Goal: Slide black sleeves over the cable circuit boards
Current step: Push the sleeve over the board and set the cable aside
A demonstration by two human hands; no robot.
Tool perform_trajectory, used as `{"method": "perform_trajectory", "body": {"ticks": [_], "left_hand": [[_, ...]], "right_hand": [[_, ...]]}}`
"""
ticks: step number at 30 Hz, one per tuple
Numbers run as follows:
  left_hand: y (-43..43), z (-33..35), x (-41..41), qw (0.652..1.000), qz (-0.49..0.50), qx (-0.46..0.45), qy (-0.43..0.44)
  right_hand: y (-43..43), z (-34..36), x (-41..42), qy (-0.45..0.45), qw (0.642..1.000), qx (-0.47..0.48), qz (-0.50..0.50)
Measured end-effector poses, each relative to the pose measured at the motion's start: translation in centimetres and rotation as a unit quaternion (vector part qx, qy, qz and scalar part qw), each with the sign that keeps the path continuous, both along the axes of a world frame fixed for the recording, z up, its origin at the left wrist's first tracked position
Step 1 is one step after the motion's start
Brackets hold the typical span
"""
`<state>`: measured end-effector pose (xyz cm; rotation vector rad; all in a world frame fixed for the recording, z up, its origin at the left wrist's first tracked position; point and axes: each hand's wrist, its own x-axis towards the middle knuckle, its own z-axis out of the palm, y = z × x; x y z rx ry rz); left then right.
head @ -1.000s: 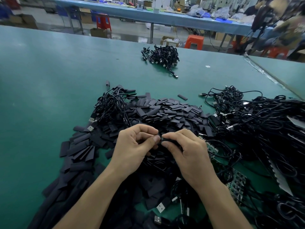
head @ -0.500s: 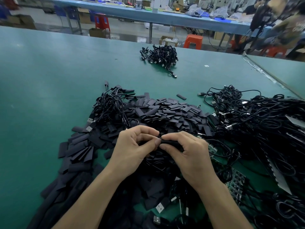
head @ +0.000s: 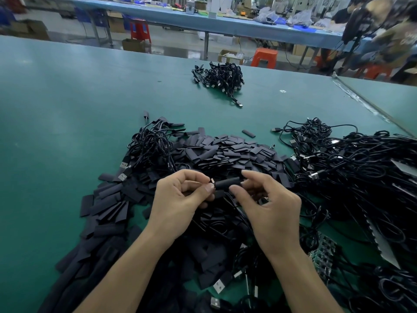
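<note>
Left hand is pinched, thumb and forefinger closed on the left end of a black sleeve, where a small pale tip shows at the sleeve's mouth. Right hand is partly open, its fingers curled loosely around the sleeve's right end; the thumb lies just below the sleeve and the forefinger arches above it, though whether either is touching the sleeve cannot be told. Sleeve lies roughly level between the two hands, raised above the heap of loose black sleeves that covers the near centre of the green table. A thin black cable drops from beneath the held sleeve into the heap. To the right, a large tangle of black cables spreads to the picture's edge. Green circuit boards lie near the right forearm, partly under cables. A smaller bundle of cables sits well apart at the far side of the table. Orange stool stands beyond the table edge.
</note>
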<state>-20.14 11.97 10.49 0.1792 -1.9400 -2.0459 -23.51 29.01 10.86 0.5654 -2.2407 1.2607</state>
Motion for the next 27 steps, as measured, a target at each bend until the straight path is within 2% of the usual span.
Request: {"method": "perform_trajectory", "body": {"ticks": [3, 10, 14, 20, 25, 27], "left_hand": [[-0.1, -0.1, -0.1, 1.0, 0.01, 0.012, 0.001], [-0.1, -0.3, -0.3, 0.999, 0.025, 0.023, 0.015], [-0.1, -0.5, -0.3, 0.999, 0.027, -0.003, 0.02], [0.0, -0.5, -0.2, 0.999, -0.003, -0.007, 0.037], [0.0, -0.5, 0.0, 0.999, -0.001, -0.029, 0.042], [0.1, -0.3, 0.1, 0.995, 0.001, -0.077, 0.061]], "right_hand": [[-0.2, -0.1, 0.0, -0.012, 1.0, -0.02, -0.008], [-0.1, -0.7, -0.3, -0.084, 0.994, -0.031, 0.061], [-0.2, -0.6, -0.4, -0.112, 0.989, -0.058, 0.073], [0.4, 0.1, -0.4, -0.179, 0.961, -0.181, 0.105], [0.1, 0.4, -0.2, -0.195, 0.958, -0.173, 0.117], [0.1, 0.6, -0.3, -0.183, 0.96, -0.187, 0.102]]}}
